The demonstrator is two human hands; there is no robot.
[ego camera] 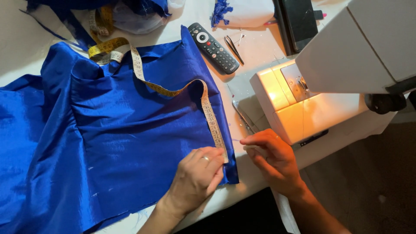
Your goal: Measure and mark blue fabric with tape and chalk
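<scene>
Left hand [197, 175] presses the free end of the tape measure [211, 117] flat onto the blue fabric [108, 130], fingertips pinning it near the cloth's right hem, close to the table's front edge; the fingers are curled down on the tape, not wrapped around it. Right hand [273, 158] sits just beside, over bare table [255, 47], fingers pinched on something small and pale — chalk or a pin, cannot tell which. Tape runs from the pinned end up along the hem, arcs left across the cloth and ends in a loose coil at the far edge. Step in hand, by my reading: measuring along the hem, mark pending. Next move calls for keeping the tape taut and still while the right hand reaches the reading point. Sewing machine [303, 99] stands at right, lamp on; remote [213, 47] and tweezers [234, 49] lie behind the cloth.
</scene>
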